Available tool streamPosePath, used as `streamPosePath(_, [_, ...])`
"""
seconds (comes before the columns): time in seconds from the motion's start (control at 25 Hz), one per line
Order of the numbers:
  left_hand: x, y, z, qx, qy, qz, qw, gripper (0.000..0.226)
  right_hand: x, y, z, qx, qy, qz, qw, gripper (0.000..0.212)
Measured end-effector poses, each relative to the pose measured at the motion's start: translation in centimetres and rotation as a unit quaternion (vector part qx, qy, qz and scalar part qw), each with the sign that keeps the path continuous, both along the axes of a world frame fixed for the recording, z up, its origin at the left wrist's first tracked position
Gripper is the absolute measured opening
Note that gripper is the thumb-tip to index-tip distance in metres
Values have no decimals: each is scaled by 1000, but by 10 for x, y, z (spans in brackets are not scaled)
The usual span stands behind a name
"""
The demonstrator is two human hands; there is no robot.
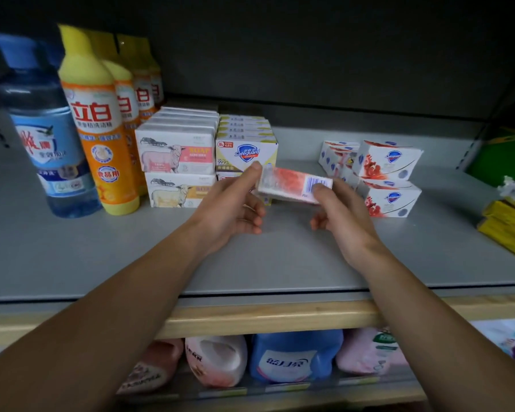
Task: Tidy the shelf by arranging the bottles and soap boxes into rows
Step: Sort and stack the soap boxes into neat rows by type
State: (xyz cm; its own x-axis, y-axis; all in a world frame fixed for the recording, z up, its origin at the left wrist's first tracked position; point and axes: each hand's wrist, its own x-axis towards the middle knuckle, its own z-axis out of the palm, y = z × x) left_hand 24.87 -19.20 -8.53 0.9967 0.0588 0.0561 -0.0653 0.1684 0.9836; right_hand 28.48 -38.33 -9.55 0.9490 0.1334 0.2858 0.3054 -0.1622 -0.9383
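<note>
Above the grey shelf (72,251), out in front of the stacked soap, a red-and-white soap box (295,185) is up in the air, tilted, barcode end toward the right. Left hand (232,206) has it by the left end, thumb on top, pinching, with the other fingers curled underneath. Right hand (344,215) pinches the barcode end, thumb pressed on the label. So both hands are on the one box, and it touches nothing on the shelf.

Behind it, the yellow-and-white Safeguard boxes (246,153) sit in a neat file running to the back, stacked two high, though the lower front one is mostly hidden by the left hand. Just beside them on the left, the sheep-print soap boxes (176,159) are stacked the same way, pink label on top, yellow label below.

Further left, a row of yellow-capped orange dish soap bottles (101,138) stands upright, one behind another, and a blue bottle (51,150) stands at the far left.

Off to the right, well apart from the tidy rows, the white Safeguard boxes with red print (387,176) sit in a loose cluster, angled, two stacked at the front and more behind. At the far right edge lie yellow packets (509,224). Below the shelf, pink and blue detergent jugs (292,358) line the lower level.
</note>
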Motion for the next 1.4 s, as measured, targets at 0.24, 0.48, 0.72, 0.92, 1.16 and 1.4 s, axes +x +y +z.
streamPosePath(0.24, [1, 1, -6, -38, -44, 2, 998, 16, -9, 0, -1, 55, -51, 64, 995, 50])
streamPosePath(0.48, [4, 0, 0, -127, -31, -8, 991, 16, -15, 4, 0, -3, -127, 59, 990, 38])
streamPosePath(0.72, [-1, 2, 4, -265, 64, -172, 947, 60, -37, 29, 2, -246, -486, 13, 839, 47])
streamPosePath(0.92, [-7, 12, 7, -275, 43, -215, 936, 48, -49, 43, 3, -259, -546, -27, 796, 41])
streamPosePath(1.16, [-9, 14, 7, -227, -5, -178, 957, 46, -50, 26, 16, -12, -288, -51, 956, 35])
streamPosePath(1.4, [-7, 2, -5, -14, -89, -53, 995, 26, -31, -6, 6, 3, -78, -66, 995, 38])
